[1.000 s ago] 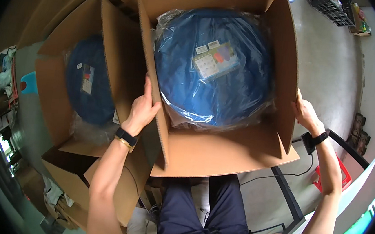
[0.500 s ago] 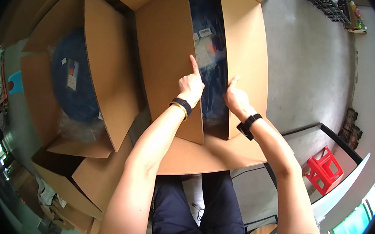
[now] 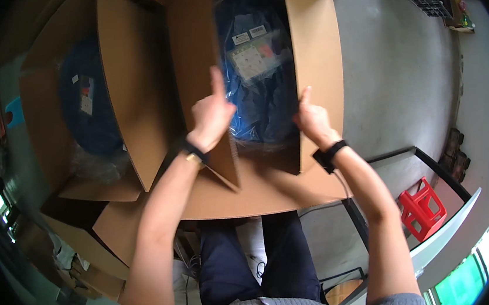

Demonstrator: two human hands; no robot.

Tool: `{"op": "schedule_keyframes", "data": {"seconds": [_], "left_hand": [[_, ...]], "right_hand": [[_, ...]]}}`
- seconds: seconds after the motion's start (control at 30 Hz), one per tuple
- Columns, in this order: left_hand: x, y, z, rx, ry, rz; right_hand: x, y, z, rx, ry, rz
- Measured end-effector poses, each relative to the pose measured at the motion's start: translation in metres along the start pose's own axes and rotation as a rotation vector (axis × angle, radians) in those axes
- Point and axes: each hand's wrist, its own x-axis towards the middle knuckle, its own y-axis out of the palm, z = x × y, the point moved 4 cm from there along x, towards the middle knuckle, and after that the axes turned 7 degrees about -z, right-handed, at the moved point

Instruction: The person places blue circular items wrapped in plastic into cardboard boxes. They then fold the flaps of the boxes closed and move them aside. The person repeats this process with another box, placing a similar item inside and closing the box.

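The left hand (image 3: 211, 114) lies flat against the inner left flap (image 3: 190, 71) of the open brown cardboard box (image 3: 265, 184), its grip loose, fingers stretched upward and not clenched. The right hand (image 3: 312, 119) has its grip closed over the edge of the right flap (image 3: 319, 54). Between both grips, just beyond the fingertips, sits a blue round item wrapped in clear plastic (image 3: 262, 95). Left of the left grip stands a second open cardboard box (image 3: 44, 92).
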Motion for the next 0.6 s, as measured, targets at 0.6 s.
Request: {"op": "schedule_keyframes", "data": {"seconds": [0.6], "left_hand": [[-0.164, -0.052, 0.086, 0.782, 0.443, 0.851]], "right_hand": [[-0.081, -0.14, -0.286, 0.553, 0.428, -0.083]]}}
